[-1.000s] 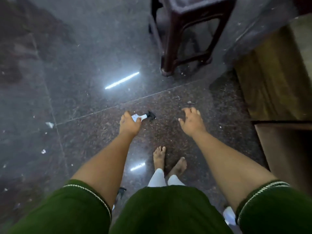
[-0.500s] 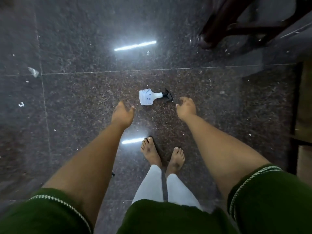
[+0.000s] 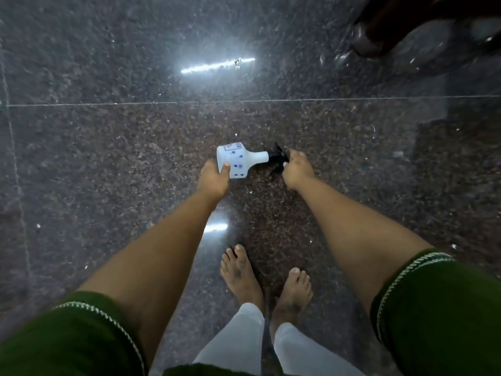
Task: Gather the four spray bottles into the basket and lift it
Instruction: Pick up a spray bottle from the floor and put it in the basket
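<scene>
A white spray bottle [image 3: 238, 161] with small blue motifs lies on its side on the polished dark granite floor [image 3: 108, 158], base toward the person's left and black trigger head [image 3: 278, 156] toward the right. The person stands barefoot over it and reaches down with both arms.

The left hand [image 3: 214, 176] is at the bottle's wide base, thumb laid on the white body and the other fingers hidden behind or beneath it; it looks like a loose cupping contact rather than a firm grasp, and whether the fingers have closed around the base cannot be told. The right hand [image 3: 296, 169] is at the trigger end with fingers curled toward the black head, touching or just beside it; whether it has pinched the nozzle cannot be told from this angle either.

The step in hand appears to be picking this bottle up. One hand would do: the narrow neck between body and trigger offers the surest hold, since the rounded body could roll on the slick stone if nudged. Fingers should stay off the trigger lever so nothing sprays. Steadying the base with the left hand while the right wraps the neck would stop it spinning away.

No basket and no other bottles appear in view, so the carry will need a turn to find them. A dark wooden furniture leg [image 3: 379, 36] stands well apart at upper right.
</scene>
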Demonstrator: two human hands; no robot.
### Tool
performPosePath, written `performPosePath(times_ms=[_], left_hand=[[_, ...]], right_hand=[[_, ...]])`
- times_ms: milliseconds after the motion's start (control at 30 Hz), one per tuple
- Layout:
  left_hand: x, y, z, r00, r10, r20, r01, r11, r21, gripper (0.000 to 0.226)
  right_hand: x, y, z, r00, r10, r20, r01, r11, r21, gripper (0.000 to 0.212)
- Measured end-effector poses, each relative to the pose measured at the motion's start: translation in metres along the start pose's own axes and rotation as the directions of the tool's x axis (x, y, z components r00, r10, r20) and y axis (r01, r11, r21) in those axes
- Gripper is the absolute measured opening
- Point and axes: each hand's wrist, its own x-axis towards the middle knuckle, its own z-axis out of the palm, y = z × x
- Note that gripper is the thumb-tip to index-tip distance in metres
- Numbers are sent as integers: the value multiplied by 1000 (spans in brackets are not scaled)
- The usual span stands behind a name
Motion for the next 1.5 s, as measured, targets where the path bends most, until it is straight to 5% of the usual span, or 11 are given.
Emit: performPosePath(times_ms=[233,533,700,900,1167,1400,1500], left_hand=[[32,3,9,999,37,10,-37,999,12,49],[47,4,16,996,-71,54,76,992,-102,105],[27,9,-13,989,-71,128,98,970,-221,85],[-47,60,-54,987,-10,157,30,992,-126,100],[-186,173,-103,945,238,225,-249,968,22,108],[-300,251,-103,777,448,442,-604,728,324,89],[-348,273,-95,691,514,508,-710,611,349,88]], right_hand=[[31,-11,20,998,39,-44,-38,999,17,50],[43,-20,19,990,138,7,-138,990,1,41],[13,-21,-12,996,85,16,-87,981,172,35],[-60,-48,-102,1000,15,-9,-11,945,327,26],[-196,-67,-268,989,-69,-129,123,871,475,24],[-319,-30,-378,967,32,-253,122,815,566,24],[-373,-6,-412,952,129,-277,118,682,722,26]])
